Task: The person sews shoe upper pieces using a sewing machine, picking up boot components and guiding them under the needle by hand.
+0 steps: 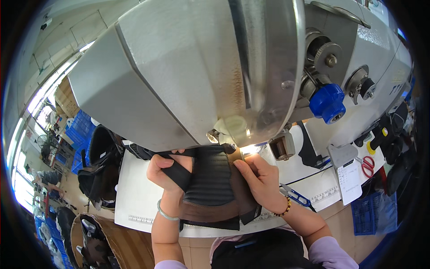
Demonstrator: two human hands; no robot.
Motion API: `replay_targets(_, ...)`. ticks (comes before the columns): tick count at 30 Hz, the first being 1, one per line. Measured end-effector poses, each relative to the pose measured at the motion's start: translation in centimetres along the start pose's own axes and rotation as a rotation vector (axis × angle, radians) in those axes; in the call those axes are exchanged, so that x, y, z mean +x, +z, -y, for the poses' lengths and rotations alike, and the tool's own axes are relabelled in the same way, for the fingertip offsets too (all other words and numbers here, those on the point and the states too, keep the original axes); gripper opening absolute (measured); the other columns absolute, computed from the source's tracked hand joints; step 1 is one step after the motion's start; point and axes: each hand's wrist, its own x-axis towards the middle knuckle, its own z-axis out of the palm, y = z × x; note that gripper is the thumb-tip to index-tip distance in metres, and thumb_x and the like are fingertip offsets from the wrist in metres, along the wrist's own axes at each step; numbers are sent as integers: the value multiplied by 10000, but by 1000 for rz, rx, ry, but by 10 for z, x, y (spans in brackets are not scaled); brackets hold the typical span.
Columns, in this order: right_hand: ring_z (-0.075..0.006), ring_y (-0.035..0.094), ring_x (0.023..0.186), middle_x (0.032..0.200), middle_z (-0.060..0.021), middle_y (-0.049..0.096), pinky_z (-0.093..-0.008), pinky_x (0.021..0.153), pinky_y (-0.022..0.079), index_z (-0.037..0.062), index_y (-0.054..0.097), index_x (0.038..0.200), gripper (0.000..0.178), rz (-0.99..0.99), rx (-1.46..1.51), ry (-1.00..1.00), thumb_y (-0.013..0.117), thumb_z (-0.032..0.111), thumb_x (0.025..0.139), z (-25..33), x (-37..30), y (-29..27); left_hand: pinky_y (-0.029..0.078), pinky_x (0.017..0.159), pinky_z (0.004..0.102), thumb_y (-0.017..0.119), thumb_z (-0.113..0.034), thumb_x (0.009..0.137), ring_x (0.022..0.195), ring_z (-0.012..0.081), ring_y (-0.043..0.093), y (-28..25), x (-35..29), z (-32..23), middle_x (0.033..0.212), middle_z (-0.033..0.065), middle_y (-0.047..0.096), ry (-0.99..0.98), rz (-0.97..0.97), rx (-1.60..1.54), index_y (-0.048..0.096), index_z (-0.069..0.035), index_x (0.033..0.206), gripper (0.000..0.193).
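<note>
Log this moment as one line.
Left hand: holding black strap; right hand: touching dark fabric, right side; sewing machine: over fabric's far edge; red scissors: at right

lilac sleeves (pixel 330 253), pale left-wrist bangle (pixel 165 211), dark-and-yellow right-wrist bead bracelet (pixel 287 206), black garment front (pixel 264 254)

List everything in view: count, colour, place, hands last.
Sewing machine: one, light grey, across the top
Knob: one, blue, machine's right side
Table: one, white, beneath the machine
Ribbed piece: one, black and brown, table centre
Band: one, black, at the piece's left
Scissors: one pair, red-handled, table's right
Paper: one, white, beside the scissors
Cutter: one, blue, table's front right
Crate: one, blue, lower right
More crates: several, exact count unclear, blue, far left
Open carton: one, brown, lower left
Left hand: one, bare, holding the band
Right hand: one, bare, piece's right edge
</note>
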Motion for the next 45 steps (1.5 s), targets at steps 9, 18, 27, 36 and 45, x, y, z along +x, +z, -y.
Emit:
replay_targets(9,-14,389,499,527,9,487,-205,428,314,0,569,836,178,87,-27,160,651,159,826,-6,-3,-11,451,745,326,437,-59,781,803,194,524,-18,24,2,829,118,549,173,-84,549,483,12,710,110)
replay_targets(18,-5,349,489,526,35,437,-194,426,284,5,571,835,167,99,68,117,660,146,820,-9,-5,-9,496,683,302,383,-332,884,779,267,580,-41,38,3,889,133,560,39,-107,417,506,38,997,406)
replay_targets(27,7,317,497,524,65,406,-182,431,249,13,563,842,147,70,254,191,645,135,831,-13,-7,-3,486,693,309,415,-301,873,788,261,575,-61,45,-12,888,136,565,-379,5,457,514,40,989,374)
replay_targets(36,4,336,477,507,57,431,-191,408,263,4,525,751,228,27,196,201,653,176,829,-11,-9,5,475,704,317,450,-267,862,797,254,571,-55,53,-19,886,140,571,-561,90,553,522,43,981,339)
replay_targets(45,29,378,468,524,61,458,-159,402,283,35,536,747,217,43,331,386,640,201,840,-4,-8,8,465,715,325,486,-232,850,807,247,566,-53,90,-9,885,143,577,-484,15,628,530,45,972,306)
